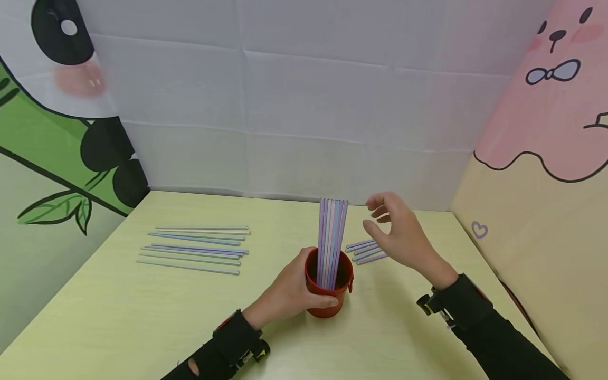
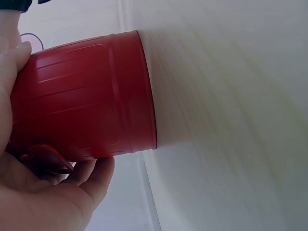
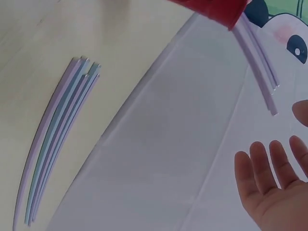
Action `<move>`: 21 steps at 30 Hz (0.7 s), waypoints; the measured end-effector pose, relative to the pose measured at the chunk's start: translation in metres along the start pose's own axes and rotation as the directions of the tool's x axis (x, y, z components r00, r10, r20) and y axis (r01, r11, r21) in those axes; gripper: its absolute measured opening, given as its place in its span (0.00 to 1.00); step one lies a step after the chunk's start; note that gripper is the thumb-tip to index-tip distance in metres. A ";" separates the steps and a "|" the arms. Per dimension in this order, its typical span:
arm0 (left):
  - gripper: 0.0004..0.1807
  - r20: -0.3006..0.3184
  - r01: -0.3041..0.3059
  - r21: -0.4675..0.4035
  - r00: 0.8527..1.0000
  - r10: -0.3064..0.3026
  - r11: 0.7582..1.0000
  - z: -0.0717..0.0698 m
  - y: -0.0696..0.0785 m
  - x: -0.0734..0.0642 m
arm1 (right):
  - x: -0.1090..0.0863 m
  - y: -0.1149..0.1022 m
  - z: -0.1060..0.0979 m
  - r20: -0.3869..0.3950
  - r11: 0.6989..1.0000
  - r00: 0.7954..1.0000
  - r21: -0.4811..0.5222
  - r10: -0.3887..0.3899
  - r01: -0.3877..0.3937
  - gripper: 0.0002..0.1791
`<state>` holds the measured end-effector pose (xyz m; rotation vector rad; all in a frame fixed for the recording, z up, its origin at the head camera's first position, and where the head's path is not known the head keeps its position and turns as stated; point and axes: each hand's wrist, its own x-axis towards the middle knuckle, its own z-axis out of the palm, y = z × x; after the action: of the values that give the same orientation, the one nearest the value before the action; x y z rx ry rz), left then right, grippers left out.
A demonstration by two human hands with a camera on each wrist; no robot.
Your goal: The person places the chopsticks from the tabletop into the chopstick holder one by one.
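A small red bucket (image 1: 323,306) stands on the table, with a ring-like handle on its side. My left hand (image 1: 294,290) grips it, the thumb across the front and the other fingers around the far side, as the left wrist view also shows. Upright in the bucket is a bundle of purple, blue and pink straws (image 1: 332,237). To the right of the straw tops, my right hand (image 1: 399,232) hovers with fingers spread and slightly bent, holding nothing. Below and behind it lie several purple and blue straws (image 3: 57,139), partly covered by the hand in the head view.
On the left of the pale yellow table (image 1: 119,311), several green, blue and purple straws (image 1: 195,249) lie side by side. A white cloth wall (image 1: 294,105) rises behind the table, and a printed panel (image 1: 527,243) stands along the right edge.
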<state>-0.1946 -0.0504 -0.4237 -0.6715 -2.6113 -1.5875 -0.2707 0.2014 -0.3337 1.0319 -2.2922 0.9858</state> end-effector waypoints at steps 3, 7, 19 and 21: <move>0.52 0.001 -0.001 -0.001 1.000 0.001 1.000 0.000 0.001 0.000 | -0.003 0.010 -0.002 0.038 0.993 0.998 -0.107 -0.040 0.044 0.20; 0.52 0.002 0.006 -0.006 1.000 -0.006 1.000 0.000 0.001 0.000 | -0.008 0.023 -0.004 0.099 0.973 0.993 -0.214 -0.061 0.081 0.22; 0.52 -0.007 -0.001 0.022 1.000 0.001 1.000 0.000 -0.001 0.001 | -0.028 0.067 0.001 0.241 0.938 0.970 -0.338 0.002 0.082 0.29; 0.52 -0.007 0.000 0.022 1.000 0.000 1.000 0.001 -0.002 0.001 | -0.033 0.074 0.003 0.265 0.933 0.964 -0.350 0.014 0.083 0.30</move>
<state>-0.1960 -0.0502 -0.4255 -0.6635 -2.6204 -1.5553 -0.3075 0.2494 -0.3884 1.0903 -2.5299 0.4040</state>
